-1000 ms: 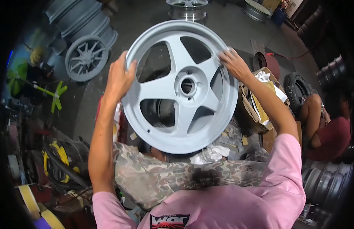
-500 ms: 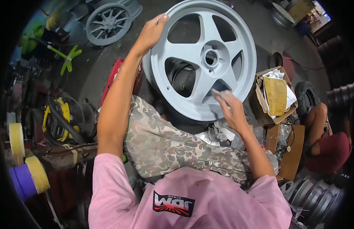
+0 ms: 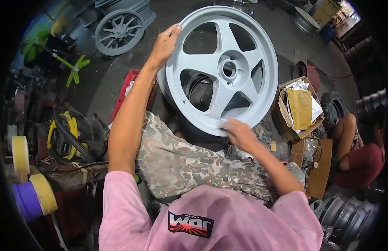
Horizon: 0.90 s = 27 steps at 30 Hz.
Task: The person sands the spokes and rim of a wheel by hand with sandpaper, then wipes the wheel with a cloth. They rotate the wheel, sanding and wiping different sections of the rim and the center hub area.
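Wheel rim (image 3: pixel 215 63), right hand (image 3: pixel 241 135) now lower, perhaps in contact

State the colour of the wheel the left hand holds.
The wheel is pale grey, best seen in the head view.

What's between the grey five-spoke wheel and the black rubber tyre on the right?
In the head view, a brown cardboard box holding white and yellowish papers sits between the five-spoke wheel and tyre.

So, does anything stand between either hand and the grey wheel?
Nothing visible: the left hand holds the grey wheel at its upper left; the right hand is at its lower edge, where blur could hide something thin.
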Each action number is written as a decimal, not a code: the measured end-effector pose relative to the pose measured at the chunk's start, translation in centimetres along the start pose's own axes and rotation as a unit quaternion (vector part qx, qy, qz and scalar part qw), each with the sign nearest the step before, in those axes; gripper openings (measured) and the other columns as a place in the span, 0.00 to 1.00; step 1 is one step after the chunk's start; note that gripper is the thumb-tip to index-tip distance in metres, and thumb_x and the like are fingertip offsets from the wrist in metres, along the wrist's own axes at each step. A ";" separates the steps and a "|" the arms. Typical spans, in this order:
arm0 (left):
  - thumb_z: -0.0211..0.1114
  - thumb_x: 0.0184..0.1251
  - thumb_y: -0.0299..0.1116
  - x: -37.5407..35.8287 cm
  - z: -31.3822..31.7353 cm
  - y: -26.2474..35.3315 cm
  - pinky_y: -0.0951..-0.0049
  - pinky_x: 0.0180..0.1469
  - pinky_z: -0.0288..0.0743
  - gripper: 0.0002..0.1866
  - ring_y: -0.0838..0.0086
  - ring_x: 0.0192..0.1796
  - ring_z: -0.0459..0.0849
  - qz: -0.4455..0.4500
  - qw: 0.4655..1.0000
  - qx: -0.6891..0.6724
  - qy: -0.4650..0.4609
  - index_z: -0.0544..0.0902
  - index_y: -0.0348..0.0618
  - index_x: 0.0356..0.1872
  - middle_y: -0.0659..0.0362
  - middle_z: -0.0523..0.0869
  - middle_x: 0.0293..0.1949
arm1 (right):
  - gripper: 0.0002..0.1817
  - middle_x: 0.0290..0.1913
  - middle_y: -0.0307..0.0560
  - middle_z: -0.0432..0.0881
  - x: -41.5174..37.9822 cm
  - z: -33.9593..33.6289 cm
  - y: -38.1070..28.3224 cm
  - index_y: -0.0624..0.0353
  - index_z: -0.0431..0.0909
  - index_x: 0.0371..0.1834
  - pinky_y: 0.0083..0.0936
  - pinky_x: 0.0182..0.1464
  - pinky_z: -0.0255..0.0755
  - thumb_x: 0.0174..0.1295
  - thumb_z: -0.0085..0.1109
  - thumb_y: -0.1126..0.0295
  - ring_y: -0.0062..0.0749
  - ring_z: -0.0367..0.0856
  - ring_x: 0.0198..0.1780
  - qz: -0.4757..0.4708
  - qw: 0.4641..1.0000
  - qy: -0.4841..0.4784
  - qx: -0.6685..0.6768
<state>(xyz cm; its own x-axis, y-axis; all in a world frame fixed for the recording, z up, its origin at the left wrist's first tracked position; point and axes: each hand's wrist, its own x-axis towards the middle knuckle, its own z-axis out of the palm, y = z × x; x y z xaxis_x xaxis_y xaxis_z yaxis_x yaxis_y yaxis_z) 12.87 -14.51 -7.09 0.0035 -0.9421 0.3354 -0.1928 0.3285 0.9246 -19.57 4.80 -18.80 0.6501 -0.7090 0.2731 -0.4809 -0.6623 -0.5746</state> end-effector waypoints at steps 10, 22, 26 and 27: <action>0.58 0.82 0.48 0.0 0.0 -0.2 0.77 0.59 0.72 0.26 0.78 0.53 0.79 -0.002 0.999 -0.037 0.003 0.82 0.36 0.65 0.60 0.87 0.52 | 0.10 0.36 0.60 0.81 10.7 -0.1 -7.1 0.65 0.83 0.42 0.50 0.41 0.74 0.67 0.57 0.69 0.58 0.83 0.38 0.041 0.994 0.070 0.076; 0.56 0.83 0.46 0.6 -0.3 -0.7 0.76 0.60 0.72 0.25 0.78 0.55 0.81 -0.050 0.995 -0.085 0.002 0.81 0.36 0.66 0.59 0.87 0.55 | 0.22 0.45 0.56 0.82 -0.1 4.1 -6.8 0.60 0.85 0.54 0.41 0.52 0.77 0.54 0.64 0.83 0.55 0.81 0.49 0.029 0.981 0.190 0.020; 0.57 0.82 0.47 0.9 -0.7 -1.9 0.76 0.61 0.72 0.25 0.77 0.55 0.81 -0.013 0.999 -0.035 0.015 0.81 0.37 0.66 0.59 0.87 0.56 | 0.21 0.46 0.55 0.83 7.9 4.1 -11.7 0.61 0.85 0.52 0.41 0.53 0.77 0.52 0.65 0.84 0.53 0.82 0.50 0.066 0.973 0.211 0.072; 0.57 0.82 0.48 0.2 -0.3 -0.4 0.75 0.62 0.72 0.26 0.77 0.56 0.80 -0.035 0.998 -0.017 0.040 0.81 0.37 0.66 0.60 0.87 0.56 | 0.21 0.45 0.53 0.84 8.6 4.2 -11.8 0.60 0.86 0.51 0.40 0.52 0.78 0.52 0.66 0.85 0.52 0.82 0.49 0.058 0.969 0.228 0.074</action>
<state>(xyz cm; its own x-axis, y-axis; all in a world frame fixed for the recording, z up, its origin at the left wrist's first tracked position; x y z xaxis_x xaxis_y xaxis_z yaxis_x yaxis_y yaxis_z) 13.20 -14.82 -7.30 0.0951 -0.9549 0.2812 -0.1557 0.2648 0.9517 -5.83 7.54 -12.87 0.2527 -0.8320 0.4939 -0.4234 -0.5541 -0.7167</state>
